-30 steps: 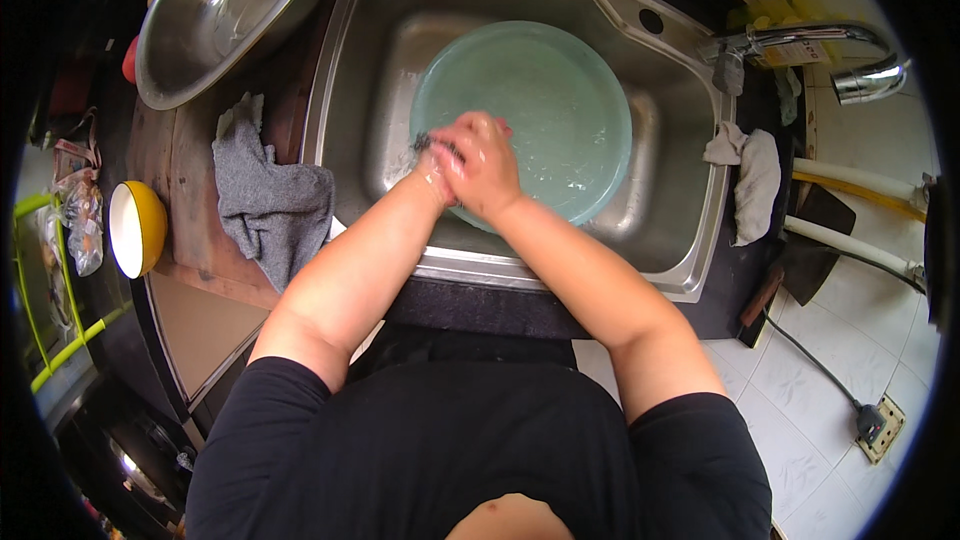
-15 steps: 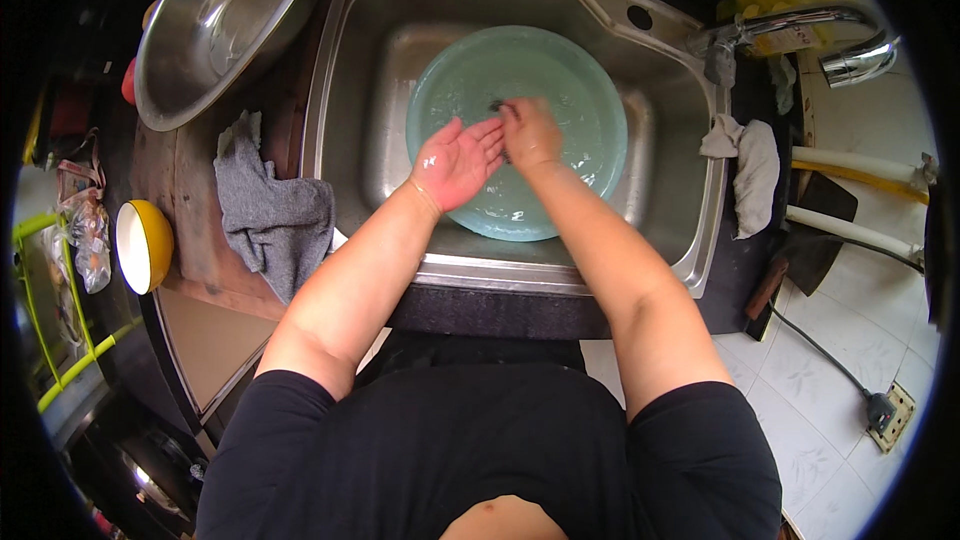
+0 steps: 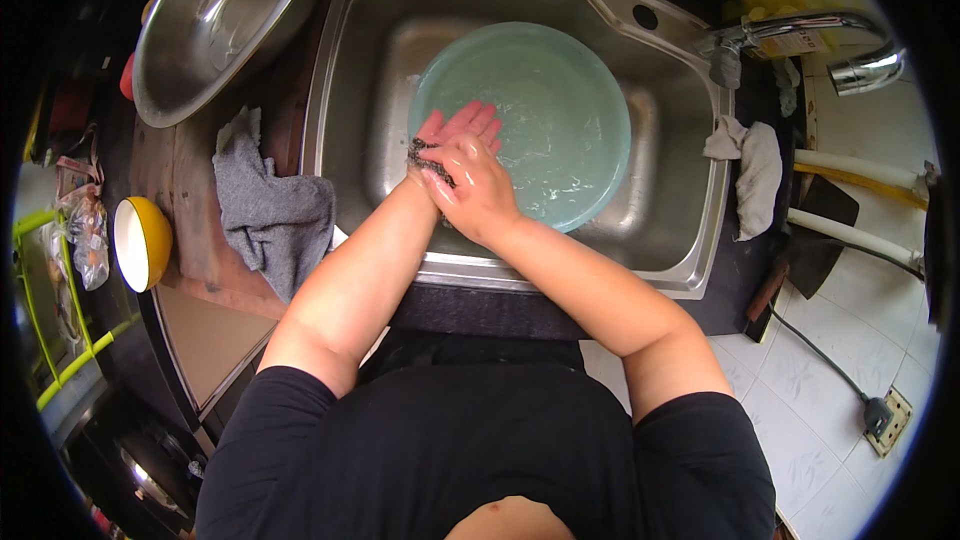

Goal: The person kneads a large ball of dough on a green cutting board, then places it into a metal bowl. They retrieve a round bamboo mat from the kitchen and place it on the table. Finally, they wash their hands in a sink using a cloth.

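Note:
My left hand (image 3: 466, 124) is palm up with its fingers stretched out, over the left part of a pale green round basin (image 3: 624, 130) of water. Across its wrist and heel lies my right hand (image 3: 480, 185), wet, its fingers curled round a dark, speckled, rough-textured piece (image 3: 437, 172). That piece presses against my left wrist; whether it is a scrubber or a cloth I cannot tell. The basin stands inside a stainless steel sink (image 3: 672, 180), and its water is rippled.
A chrome faucet (image 3: 865, 70) is at the upper right, with a pale cloth (image 3: 758, 180) below it on the sink's edge. To the left are a grey towel (image 3: 265, 205), a large metal bowl (image 3: 160, 90) and a yellow bowl (image 3: 150, 240). A plug (image 3: 878, 416) sits in the wall socket.
My right hand has moved left and nearer, from beside my left fingertips to my left wrist, bringing the dark rough piece with it. My left hand remains palm up.

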Motion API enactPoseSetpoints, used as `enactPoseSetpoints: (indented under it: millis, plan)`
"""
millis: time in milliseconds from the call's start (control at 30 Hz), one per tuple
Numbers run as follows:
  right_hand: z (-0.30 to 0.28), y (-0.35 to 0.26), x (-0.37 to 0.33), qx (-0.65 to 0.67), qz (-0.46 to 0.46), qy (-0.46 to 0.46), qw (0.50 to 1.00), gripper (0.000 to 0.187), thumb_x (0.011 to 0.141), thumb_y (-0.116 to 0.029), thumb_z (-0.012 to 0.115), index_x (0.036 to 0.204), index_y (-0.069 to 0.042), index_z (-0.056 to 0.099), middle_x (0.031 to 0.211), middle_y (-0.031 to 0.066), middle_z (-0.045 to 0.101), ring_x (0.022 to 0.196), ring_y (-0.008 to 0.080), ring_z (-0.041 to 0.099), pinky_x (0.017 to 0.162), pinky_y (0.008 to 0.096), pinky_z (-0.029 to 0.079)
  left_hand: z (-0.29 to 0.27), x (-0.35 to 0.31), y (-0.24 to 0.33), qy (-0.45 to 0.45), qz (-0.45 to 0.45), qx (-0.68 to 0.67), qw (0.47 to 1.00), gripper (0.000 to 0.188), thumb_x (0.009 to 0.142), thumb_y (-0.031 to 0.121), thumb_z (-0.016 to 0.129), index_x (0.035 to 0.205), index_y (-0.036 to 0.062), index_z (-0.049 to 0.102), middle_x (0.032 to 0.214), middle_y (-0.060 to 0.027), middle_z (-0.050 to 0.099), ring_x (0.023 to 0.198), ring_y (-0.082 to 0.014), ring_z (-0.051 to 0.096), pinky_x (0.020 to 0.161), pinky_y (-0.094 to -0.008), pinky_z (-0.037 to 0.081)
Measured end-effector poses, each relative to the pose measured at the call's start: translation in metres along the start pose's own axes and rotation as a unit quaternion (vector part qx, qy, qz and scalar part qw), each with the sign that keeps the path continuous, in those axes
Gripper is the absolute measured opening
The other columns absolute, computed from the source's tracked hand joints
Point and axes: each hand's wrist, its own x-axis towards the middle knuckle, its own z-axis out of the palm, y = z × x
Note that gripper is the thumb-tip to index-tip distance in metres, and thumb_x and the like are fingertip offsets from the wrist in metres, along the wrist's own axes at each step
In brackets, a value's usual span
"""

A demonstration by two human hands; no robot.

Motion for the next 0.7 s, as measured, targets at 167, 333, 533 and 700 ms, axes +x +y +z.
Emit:
enactPoseSetpoints:
  millis: [167, 333, 533, 700]
  plan:
    - [0.018, 0.104, 0.028, -0.154, 0.187, 0.153, 0.958, 0.02, 0.082, -0.024, 0.051, 0.085, -0.006, 0.062, 0.097, 0.0156, 0.055, 0.093, 0.0346, 0.05, 0.081, 0.0435, 0.039, 0.008, 0.002, -0.007, 0.084, -0.089, 0.203, 0.971, 0.042, 0.092, 0.032, 0.032, 0.124, 0.0044, 0.035, 0.117, -0.0128, 0.049, 0.105, -0.0267, 0.049, 0.084, -0.038, 0.042]
    - [-0.019, 0.175, 0.016, -0.071, 0.269, 0.168, 0.946, 0.033, 0.087, -0.028, 0.041, 0.086, -0.003, 0.062, 0.096, 0.0182, 0.058, 0.094, 0.0338, 0.052, 0.081, 0.0413, 0.04, 0.002, 0.007, -0.023, 0.19, 0.079, 0.493, 0.845, 0.043, 0.084, 0.021, 0.054, 0.12, 0.0091, 0.034, 0.095, -0.0086, 0.054, 0.072, -0.0176, 0.054, 0.05, -0.028, 0.044]
    - [-0.015, 0.157, 0.015, 0.561, 0.444, 0.115, 0.689, 0.049, 0.089, -0.039, 0.032, 0.111, 0.0, 0.051, 0.116, 0.0193, 0.05, 0.111, 0.0304, 0.044, 0.095, 0.0378, 0.032, 0.008, 0.006, -0.026, 0.202, 0.068, 0.525, 0.824, 0.048, 0.079, 0.018, 0.056, 0.123, 0.0059, 0.039, 0.107, -0.0141, 0.051, 0.092, -0.0226, 0.051, 0.077, -0.0318, 0.041]
    - [-0.003, 0.116, 0.028, 0.801, 0.224, 0.027, 0.554, 0.061, 0.088, -0.047, 0.028, 0.13, -0.004, 0.032, 0.136, 0.0182, 0.03, 0.126, 0.0333, 0.027, 0.104, 0.0419, 0.018, 0.059, -0.026, -0.051, -0.091, 0.427, 0.787, 0.436, 0.031, 0.077, 0.017, 0.057, 0.107, 0.0086, 0.058, 0.097, -0.0176, 0.054, 0.093, -0.0331, 0.051, 0.086, -0.0379, 0.038]
